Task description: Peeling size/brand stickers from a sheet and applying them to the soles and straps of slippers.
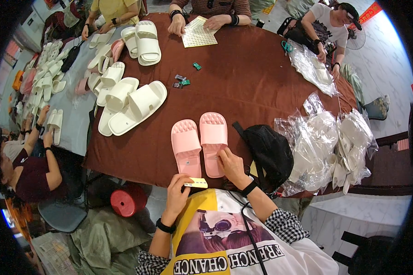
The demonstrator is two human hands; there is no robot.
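Observation:
A pair of pink slippers lies side by side at the table's near edge, toes pointing away from me. The left slipper (186, 142) has a small white label on its insole. On the heel part of the right slipper (213, 133) rest the bunched fingertips of my right hand (232, 166); whatever they pinch, if anything, is hidden. My left hand (176, 190), just below the left slipper's heel, is closed on a small yellow sticker sheet (197, 183) with rows of small pale labels.
White slippers (140, 107) stand in pairs and stacks on the left of the brown tablecloth (243, 78). A black bag (270, 153) and plastic-bagged slippers (316, 146) crowd the right. Small green packets (184, 82) lie mid-table. Several people work around it. A red stool (124, 203) stands lower left.

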